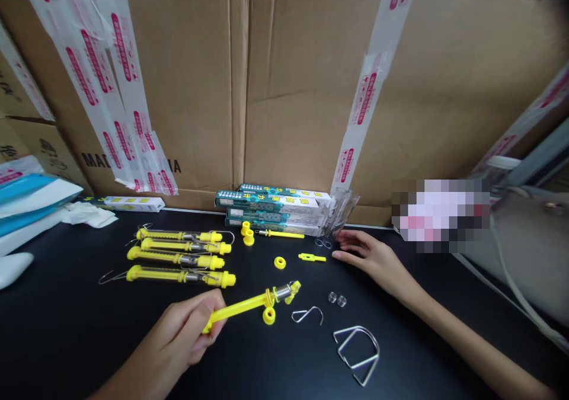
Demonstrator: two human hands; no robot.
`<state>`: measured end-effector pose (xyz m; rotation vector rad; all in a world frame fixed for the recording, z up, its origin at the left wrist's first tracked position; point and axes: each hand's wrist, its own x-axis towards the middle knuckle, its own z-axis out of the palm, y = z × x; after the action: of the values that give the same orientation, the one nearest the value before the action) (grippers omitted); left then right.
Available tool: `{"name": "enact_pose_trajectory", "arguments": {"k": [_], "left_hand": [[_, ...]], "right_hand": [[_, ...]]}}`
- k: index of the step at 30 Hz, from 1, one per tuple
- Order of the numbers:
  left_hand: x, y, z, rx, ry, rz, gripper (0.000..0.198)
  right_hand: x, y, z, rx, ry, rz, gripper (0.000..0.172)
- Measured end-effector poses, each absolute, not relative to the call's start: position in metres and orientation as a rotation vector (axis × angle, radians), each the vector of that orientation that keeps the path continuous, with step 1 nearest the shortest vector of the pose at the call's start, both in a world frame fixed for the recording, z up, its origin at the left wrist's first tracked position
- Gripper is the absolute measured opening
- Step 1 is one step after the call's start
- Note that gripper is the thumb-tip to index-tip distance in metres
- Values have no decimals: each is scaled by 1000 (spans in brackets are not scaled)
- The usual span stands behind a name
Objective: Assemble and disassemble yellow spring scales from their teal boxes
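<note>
My left hand (pixel 191 332) grips the lower end of a yellow rod (pixel 244 307), which carries a metal spring (pixel 282 293) at its far end. My right hand (pixel 368 258) has its fingers apart beside some clear plastic tubes (pixel 340 213); whether its fingertips touch them I cannot tell. Between the hands lie a yellow ring (pixel 280 262), a small yellow slotted piece (pixel 312 258) and another yellow ring (pixel 269 315). A wire hook (pixel 307 313), two small springs (pixel 336 299) and bent metal loops (pixel 358 352) lie nearer the front.
Several assembled yellow spring scales (pixel 180 258) lie at the left. Stacked small boxes (pixel 273 207) stand by the large cardboard box (pixel 293 92). A yellow rod with a spring (pixel 282 234) lies before them. White tissue (pixel 89 214) is at far left, a grey bag (pixel 528 252) at right.
</note>
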<state>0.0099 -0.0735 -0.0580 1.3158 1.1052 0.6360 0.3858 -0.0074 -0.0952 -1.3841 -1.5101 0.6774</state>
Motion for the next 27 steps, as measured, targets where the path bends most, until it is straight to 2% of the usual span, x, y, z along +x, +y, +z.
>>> {"name": "enact_pose_trajectory", "arguments": {"k": [6, 10, 12, 14, 15, 17, 19, 23, 27], "left_hand": [[9, -78, -47, 1390, 1126, 602, 51], [10, -80, -38, 1519, 1169, 541, 52], [11, -81, -36, 1562, 1185, 541, 53], [13, -81, -35, 1589, 1194, 543, 55], [14, -81, -35, 1592, 1203, 545, 56], [14, -82, -37, 1588, 1204, 543, 58], [13, -82, -41, 1594, 1188, 562, 60], [8, -81, -54, 1665, 1143, 568, 62], [4, -80, -63, 1708, 1136, 547, 61]], "right_hand": [[388, -27, -81, -1515, -1468, 542, 62], [354, -59, -50, -1548, -1466, 293, 39], [326, -80, -35, -1427, -1553, 249, 26], [298, -100, -28, -1236, -1724, 320, 19], [287, -108, -28, -1171, -1804, 368, 26], [271, -120, -34, -1138, -1884, 493, 49], [263, -125, -43, -1168, -1896, 636, 55], [261, -123, -52, -1231, -1751, 983, 30], [262, -122, -45, -1207, -1595, 1065, 21]]}}
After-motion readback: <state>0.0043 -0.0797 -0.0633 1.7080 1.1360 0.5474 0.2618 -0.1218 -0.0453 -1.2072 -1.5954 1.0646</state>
